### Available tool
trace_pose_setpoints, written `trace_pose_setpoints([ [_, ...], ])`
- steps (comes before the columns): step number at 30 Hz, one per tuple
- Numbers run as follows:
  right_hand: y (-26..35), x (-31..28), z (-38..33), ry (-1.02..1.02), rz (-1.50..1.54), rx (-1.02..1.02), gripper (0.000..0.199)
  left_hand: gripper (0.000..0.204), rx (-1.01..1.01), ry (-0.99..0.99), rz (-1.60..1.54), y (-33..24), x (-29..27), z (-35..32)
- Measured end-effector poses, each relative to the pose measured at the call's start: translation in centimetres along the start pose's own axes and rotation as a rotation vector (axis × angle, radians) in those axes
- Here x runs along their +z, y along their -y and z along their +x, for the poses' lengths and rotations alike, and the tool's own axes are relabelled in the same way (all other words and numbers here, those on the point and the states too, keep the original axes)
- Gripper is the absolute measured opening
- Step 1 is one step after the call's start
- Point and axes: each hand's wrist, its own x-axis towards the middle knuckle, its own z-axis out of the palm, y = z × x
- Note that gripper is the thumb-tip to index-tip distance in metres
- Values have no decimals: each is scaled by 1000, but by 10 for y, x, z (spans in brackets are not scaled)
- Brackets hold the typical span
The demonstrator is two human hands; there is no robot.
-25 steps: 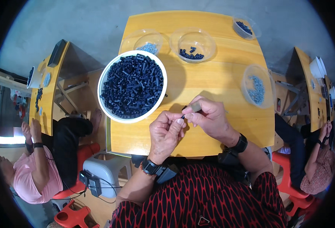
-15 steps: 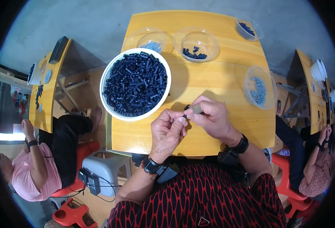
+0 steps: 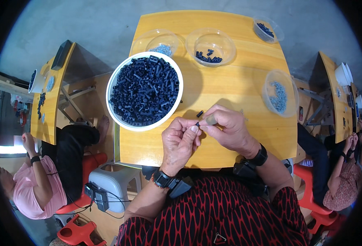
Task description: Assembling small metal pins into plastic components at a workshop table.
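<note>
Close to the table's near edge, my two hands meet fingertip to fingertip. My left hand [image 3: 178, 141] pinches a small black plastic piece [image 3: 197, 124] between thumb and forefinger. From the other side, my right hand [image 3: 229, 128] has its thumb and forefinger closed at the same piece; whether something tiny is between them is hidden. A tan band [image 3: 211, 119] shows on a right finger. Just beyond the fingertips a short black tube [image 3: 200, 114] lies on the wood. Left of my hands stands a white bucket [image 3: 111, 110] heaped with black tube pieces [image 3: 144, 90].
Beyond the bucket, a clear bowl [image 3: 143, 37] holds small silvery parts. Another clear bowl [image 3: 231, 43] has several black tubes. At the right edge sits a bowl [image 3: 294, 96] of silvery parts, with a bowl of black pieces [image 3: 264, 29] farther back. People sit at tables either side.
Both hands stay together on the small black piece with barely any shift. The loose tube beyond my fingertips shows more fully now. The whole view has slid slightly.
</note>
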Motion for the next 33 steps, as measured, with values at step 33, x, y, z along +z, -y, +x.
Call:
trace_pose_setpoints([
  [33, 0, 5, 70, 26, -405, 89, 9, 8, 43, -79, 33, -2, 2, -2],
])
